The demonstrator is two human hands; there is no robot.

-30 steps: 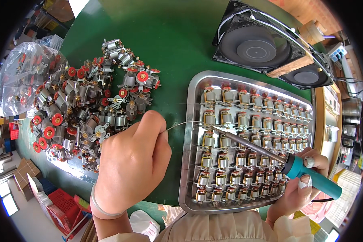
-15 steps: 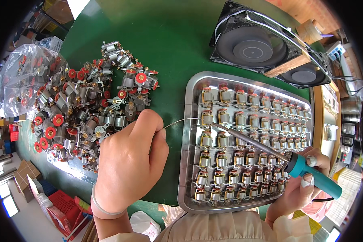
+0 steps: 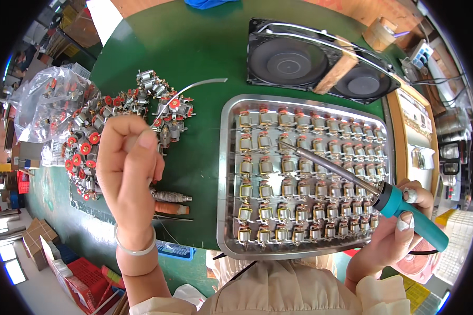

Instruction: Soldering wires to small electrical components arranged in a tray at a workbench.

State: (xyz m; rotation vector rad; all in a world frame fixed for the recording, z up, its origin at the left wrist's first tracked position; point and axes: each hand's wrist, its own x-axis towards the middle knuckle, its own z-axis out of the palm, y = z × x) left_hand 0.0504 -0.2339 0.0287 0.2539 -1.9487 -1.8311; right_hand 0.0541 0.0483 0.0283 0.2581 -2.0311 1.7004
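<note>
My right hand (image 3: 391,239), with white wrapping on its fingertips, grips the teal handle of a soldering iron (image 3: 418,223). The iron's long metal shaft slants over a metal tray (image 3: 225,178), its tip at a small motor (image 3: 285,144) in the second row from the far side. Several rows of such motors fill the tray. Closed fingers of my left hand (image 3: 131,173) pinch a solder wire (image 3: 201,82), which curves up and right, its free end away from the tray. Behind that hand lies a heap of motors (image 3: 97,123) with red discs, partly hidden by it.
Two black fans (image 3: 289,60) joined by a wooden strip (image 3: 335,73) stand beyond the tray. A clear plastic bag (image 3: 50,105) of motors lies far left. Tools, one with an orange handle (image 3: 171,208), lie by my left wrist. A wood-framed box (image 3: 423,131) borders the tray's right side.
My left hand has drawn back left, lifting the solder wire away from the iron's tip. The tip sits one motor farther right along the same row. The view has shifted slightly.
</note>
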